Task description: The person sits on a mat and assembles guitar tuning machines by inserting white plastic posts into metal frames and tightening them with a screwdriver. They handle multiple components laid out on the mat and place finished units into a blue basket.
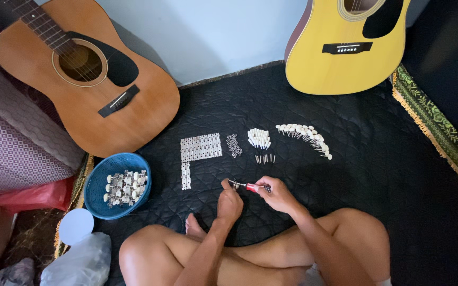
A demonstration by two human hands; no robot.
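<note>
**Small screwdriver held over a black quilted mat among laid-out guitar tuner parts**

Crossed bare legs [250, 254] fill the bottom of the view, the person sitting on a black quilted mat [377, 159]. Just beyond the knees, both hands meet over the mat. The right hand [278, 195] has its fingers clamped on the red handle of a small screwdriver [249, 186], which lies nearly level with its metal tip pointing to the person's left. The left hand [230, 204] is curled closed at that tip, its fingers together around something too small to make out.

Farther out on the mat, parts lie sorted in groups: an L-shaped patch of small silver plates [200, 148], a cluster of little dark rings [234, 144], a bunch of white pegs [259, 138] with a few tiny screws [265, 158] just below it, and a curved row of white-knobbed posts [306, 136]. To the person's left, a blue basket [97, 182] holds assembled tuner pieces [126, 188] with cream knobs.

A brown acoustic guitar [88, 74] leans at the upper left, and a yellow acoustic guitar [345, 45] stands against the pale wall at the upper right.
</note>
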